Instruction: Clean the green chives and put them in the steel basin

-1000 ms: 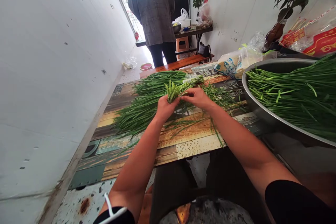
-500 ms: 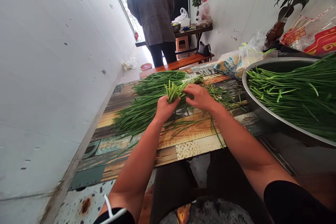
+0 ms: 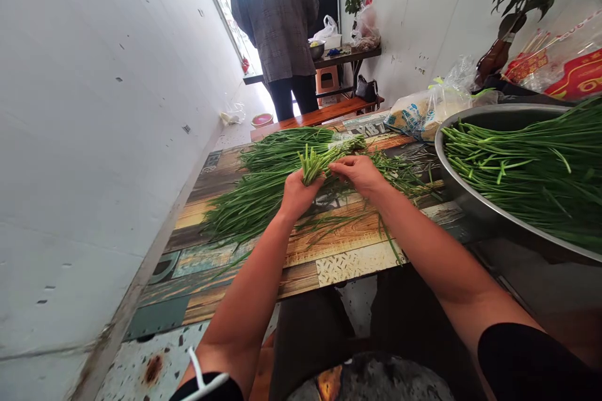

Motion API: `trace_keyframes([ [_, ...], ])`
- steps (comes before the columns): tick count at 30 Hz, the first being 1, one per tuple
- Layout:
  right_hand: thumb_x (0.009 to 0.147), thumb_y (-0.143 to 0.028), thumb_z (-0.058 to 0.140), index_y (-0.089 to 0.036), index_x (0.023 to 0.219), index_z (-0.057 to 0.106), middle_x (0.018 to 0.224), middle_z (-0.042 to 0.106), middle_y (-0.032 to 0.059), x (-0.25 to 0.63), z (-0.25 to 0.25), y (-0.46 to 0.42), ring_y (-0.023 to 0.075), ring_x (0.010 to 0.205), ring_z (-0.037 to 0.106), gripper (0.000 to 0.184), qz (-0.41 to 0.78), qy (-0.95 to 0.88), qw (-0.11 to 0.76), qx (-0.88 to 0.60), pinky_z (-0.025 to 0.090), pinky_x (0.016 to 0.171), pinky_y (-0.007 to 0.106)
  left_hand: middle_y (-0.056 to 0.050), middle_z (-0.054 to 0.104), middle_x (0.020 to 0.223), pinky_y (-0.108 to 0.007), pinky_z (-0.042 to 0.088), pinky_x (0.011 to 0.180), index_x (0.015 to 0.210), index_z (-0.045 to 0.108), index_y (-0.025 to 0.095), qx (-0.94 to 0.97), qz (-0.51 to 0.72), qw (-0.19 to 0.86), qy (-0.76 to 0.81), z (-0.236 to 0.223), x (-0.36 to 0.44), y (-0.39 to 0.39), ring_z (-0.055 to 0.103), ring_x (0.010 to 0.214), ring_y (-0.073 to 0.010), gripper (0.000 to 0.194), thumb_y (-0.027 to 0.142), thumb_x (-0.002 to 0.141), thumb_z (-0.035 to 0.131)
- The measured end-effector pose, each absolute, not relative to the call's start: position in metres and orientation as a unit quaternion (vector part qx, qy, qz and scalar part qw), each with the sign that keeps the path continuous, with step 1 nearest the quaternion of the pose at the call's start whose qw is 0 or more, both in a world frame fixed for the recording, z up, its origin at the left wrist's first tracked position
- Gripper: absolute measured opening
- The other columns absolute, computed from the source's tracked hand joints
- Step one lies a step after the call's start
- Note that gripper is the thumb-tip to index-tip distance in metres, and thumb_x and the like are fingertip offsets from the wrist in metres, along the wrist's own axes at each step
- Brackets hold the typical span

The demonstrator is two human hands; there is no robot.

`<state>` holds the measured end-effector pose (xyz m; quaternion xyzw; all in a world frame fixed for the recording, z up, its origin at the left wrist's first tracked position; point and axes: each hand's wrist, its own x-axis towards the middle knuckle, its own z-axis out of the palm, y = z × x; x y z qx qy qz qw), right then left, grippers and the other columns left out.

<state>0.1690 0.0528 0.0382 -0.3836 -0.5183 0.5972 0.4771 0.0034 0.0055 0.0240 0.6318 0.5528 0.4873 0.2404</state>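
My left hand [image 3: 301, 193] is wrapped round a bunch of garlic chives [image 3: 310, 165], its pale cut ends pointing up and its leaves trailing left across the table. Just right of those ends, my right hand [image 3: 355, 172] has thumb and fingertips pinched together; whatever they hold is too small to make out. Behind both hands lies another pile of chives [image 3: 286, 141], its stem ends bound by a pale band at the right. Loose trimmings [image 3: 399, 172] are scattered on the tabletop right of my right hand.
A steel basin [image 3: 463, 185] full of chives stands at the right. Plastic bags [image 3: 423, 109] lie behind it, near a potted plant [image 3: 510, 19]. The patterned table [image 3: 357, 263] borders a white wall [image 3: 94, 138]. Beyond a bench [image 3: 324, 113], a person [image 3: 273, 19] stands facing away.
My right hand has turned slightly and its fingers have drawn into a tighter pinch beside the stem ends. My left hand keeps its hold, shifted a little right in view.
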Motion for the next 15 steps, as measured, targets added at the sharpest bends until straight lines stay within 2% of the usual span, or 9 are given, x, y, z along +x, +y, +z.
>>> trace_keyframes([
  [5,0.063,-0.043,0.081,-0.019,0.053,0.049,0.047,0.042,-0.0073,0.197,0.044,0.073,0.0060,0.043,0.033,0.041,0.507,-0.476,0.558,-0.452,0.025,0.044,0.024,0.000,0.063,0.065,-0.025,0.043,0.060,0.078,0.071,0.015,0.606,0.506,0.230,0.569,0.016,-0.001,0.011,0.054,0.061,-0.0129,0.024,0.039,0.077,0.067],
  [7,0.070,-0.043,0.077,-0.020,0.049,0.040,0.045,0.034,-0.0080,0.208,0.046,0.078,0.0061,0.044,0.029,0.048,0.401,-0.514,0.555,-0.517,0.024,0.047,0.024,0.000,0.063,0.065,-0.025,0.043,0.060,0.079,0.072,0.015,0.600,0.514,0.234,0.566,0.014,-0.003,0.013,0.055,0.061,-0.0132,0.026,0.040,0.077,0.067],
  [9,0.077,-0.045,0.071,-0.020,0.045,0.037,0.046,0.032,-0.0062,0.214,0.045,0.079,0.0077,0.047,0.032,0.053,0.282,-0.583,0.506,-0.569,0.025,0.051,0.026,-0.001,0.065,0.067,-0.025,0.044,0.062,0.083,0.072,0.015,0.593,0.521,0.238,0.566,0.013,-0.003,0.013,0.056,0.062,-0.0136,0.028,0.042,0.077,0.068],
  [10,0.080,-0.045,0.067,-0.020,0.044,0.039,0.047,0.035,-0.0045,0.215,0.044,0.079,0.0093,0.050,0.037,0.052,0.227,-0.622,0.466,-0.586,0.027,0.053,0.026,-0.001,0.066,0.069,-0.025,0.045,0.063,0.085,0.072,0.015,0.588,0.525,0.239,0.567,0.013,-0.003,0.013,0.057,0.064,-0.0139,0.030,0.043,0.076,0.069],
  [12,0.084,-0.040,0.063,-0.017,0.051,0.055,0.056,0.051,0.0002,0.214,0.040,0.078,0.0139,0.061,0.049,0.040,0.140,-0.685,0.380,-0.605,0.032,0.059,0.026,-0.002,0.069,0.075,-0.025,0.046,0.065,0.087,0.072,0.015,0.576,0.539,0.237,0.567,0.013,-0.003,0.013,0.059,0.067,-0.0145,0.033,0.045,0.073,0.072],
  [14,0.082,-0.030,0.064,-0.017,0.072,0.070,0.077,0.065,0.0049,0.211,0.035,0.077,0.0176,0.075,0.057,0.018,0.091,-0.722,0.325,-0.604,0.038,0.066,0.027,-0.002,0.070,0.078,-0.025,0.046,0.066,0.086,0.071,0.015,0.567,0.553,0.234,0.564,0.013,-0.002,0.012,0.059,0.069,-0.0145,0.035,0.046,0.070,0.075],
  [15,0.082,-0.026,0.064,-0.018,0.083,0.073,0.086,0.068,0.0062,0.209,0.032,0.078,0.0185,0.081,0.059,0.013,0.083,-0.737,0.310,-0.594,0.040,0.069,0.027,-0.002,0.069,0.076,-0.025,0.045,0.065,0.084,0.071,0.015,0.563,0.557,0.233,0.564,0.014,-0.002,0.012,0.058,0.068,-0.0139,0.035,0.047,0.069,0.075],
])
